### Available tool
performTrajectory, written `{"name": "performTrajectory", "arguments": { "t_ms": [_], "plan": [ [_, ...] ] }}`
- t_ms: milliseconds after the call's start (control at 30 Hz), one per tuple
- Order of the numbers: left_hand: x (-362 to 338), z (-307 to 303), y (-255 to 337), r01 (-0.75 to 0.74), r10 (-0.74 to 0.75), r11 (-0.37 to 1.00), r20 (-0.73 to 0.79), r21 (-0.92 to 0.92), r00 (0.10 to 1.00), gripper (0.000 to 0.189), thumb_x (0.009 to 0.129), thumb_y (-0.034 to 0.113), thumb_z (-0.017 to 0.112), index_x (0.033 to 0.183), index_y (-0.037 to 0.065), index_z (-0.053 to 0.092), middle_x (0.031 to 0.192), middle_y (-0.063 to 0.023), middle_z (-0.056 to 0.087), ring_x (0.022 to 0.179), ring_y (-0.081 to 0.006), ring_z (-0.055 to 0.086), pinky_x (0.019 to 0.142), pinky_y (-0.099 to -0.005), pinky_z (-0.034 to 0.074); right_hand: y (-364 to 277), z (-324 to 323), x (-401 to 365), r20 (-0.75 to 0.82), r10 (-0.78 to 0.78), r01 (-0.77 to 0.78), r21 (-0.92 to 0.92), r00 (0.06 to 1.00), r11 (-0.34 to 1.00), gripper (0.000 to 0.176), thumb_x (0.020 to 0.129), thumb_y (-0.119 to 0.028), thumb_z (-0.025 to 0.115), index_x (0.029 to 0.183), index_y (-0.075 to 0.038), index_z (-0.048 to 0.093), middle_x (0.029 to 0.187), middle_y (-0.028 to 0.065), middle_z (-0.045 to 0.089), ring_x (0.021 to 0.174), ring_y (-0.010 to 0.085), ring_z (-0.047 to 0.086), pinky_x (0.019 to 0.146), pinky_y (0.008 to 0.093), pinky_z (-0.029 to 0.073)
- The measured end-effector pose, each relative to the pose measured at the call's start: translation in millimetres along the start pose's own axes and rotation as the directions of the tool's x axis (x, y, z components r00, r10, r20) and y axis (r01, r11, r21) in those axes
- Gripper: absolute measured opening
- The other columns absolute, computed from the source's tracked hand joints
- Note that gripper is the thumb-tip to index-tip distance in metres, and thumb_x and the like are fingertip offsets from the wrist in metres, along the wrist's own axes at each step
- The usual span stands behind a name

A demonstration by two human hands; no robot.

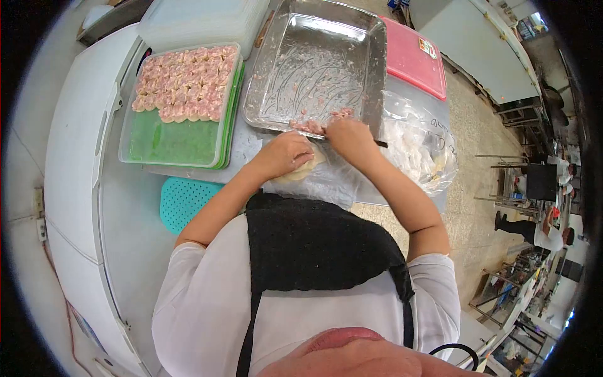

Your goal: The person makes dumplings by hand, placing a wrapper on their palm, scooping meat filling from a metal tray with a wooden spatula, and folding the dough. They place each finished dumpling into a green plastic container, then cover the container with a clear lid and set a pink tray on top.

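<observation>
My right hand is closed at the near edge of a deep metal pan. From the fist sticks out the dark end of a thin tool; the rest of it is hidden. Pink minced meat lies along the pan's near side, beside that hand. My left hand has curled fingers just in front of the pan, and what they hold, if anything, is hidden. Round pale dough wrappers lie under and beside it on plastic. Left of the pan, meat-filled dumplings stand in rows in a clear-walled tray with a green bottom.
Stacked clear containers stand behind the tray. A red lid lies right of the pan, with a clear plastic bag nearer me. A turquoise perforated basket sits below the table edge. Another person is far right.
</observation>
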State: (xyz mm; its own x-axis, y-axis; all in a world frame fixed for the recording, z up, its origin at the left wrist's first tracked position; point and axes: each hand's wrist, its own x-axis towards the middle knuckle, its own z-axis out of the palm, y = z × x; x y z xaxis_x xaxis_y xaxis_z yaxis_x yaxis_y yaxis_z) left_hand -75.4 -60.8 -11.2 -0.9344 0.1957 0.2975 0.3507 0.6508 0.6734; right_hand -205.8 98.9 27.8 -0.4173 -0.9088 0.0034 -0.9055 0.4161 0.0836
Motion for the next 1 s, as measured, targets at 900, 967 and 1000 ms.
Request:
{"name": "performTrajectory", "arguments": {
  "t_ms": [900, 967, 1000],
  "plan": [
    [-6.3, 9.7, 16.5, 0.270, -0.563, 0.659, -0.222, -0.702, 0.796, 0.015, 0.091, 0.017, 0.060, 0.093, 0.002, 0.063, 0.084, -0.0006, 0.062, 0.071, -0.0074, 0.055, 0.065, -0.0221, 0.044, -20.6, 14.4, -25.0, -0.086, 0.313, -0.047, 0.918, 0.946, 0.395, 0.042, 0.081, -0.043, 0.065, 0.075, -0.001, 0.065, 0.057, 0.0079, 0.055, 0.056, 0.0149, 0.051, 0.054, 0.0346, 0.042],
    [-4.6, 11.6, 17.2, 0.210, -0.603, 0.575, -0.236, -0.791, 0.762, 0.015, 0.092, 0.016, 0.060, 0.095, 0.001, 0.062, 0.086, -0.0017, 0.062, 0.075, -0.0080, 0.056, 0.068, -0.0225, 0.046, -23.4, 16.5, -26.0, -0.068, 0.311, -0.042, 0.941, 0.948, 0.335, 0.037, 0.082, -0.037, 0.068, 0.073, -0.002, 0.059, 0.058, 0.0029, 0.049, 0.058, 0.0108, 0.046, 0.054, 0.0319, 0.039],
    [-4.5, 11.5, 15.7, 0.142, -0.647, 0.480, -0.240, -0.866, 0.724, 0.016, 0.092, 0.015, 0.060, 0.096, 0.000, 0.061, 0.089, -0.0028, 0.063, 0.078, -0.0086, 0.058, 0.071, -0.0229, 0.047, -21.8, 14.5, -28.0, -0.070, 0.314, -0.043, 0.940, 0.947, 0.337, 0.037, 0.082, -0.037, 0.068, 0.073, -0.002, 0.059, 0.058, 0.0029, 0.049, 0.058, 0.0108, 0.046, 0.054, 0.0319, 0.039]
  ]
}}
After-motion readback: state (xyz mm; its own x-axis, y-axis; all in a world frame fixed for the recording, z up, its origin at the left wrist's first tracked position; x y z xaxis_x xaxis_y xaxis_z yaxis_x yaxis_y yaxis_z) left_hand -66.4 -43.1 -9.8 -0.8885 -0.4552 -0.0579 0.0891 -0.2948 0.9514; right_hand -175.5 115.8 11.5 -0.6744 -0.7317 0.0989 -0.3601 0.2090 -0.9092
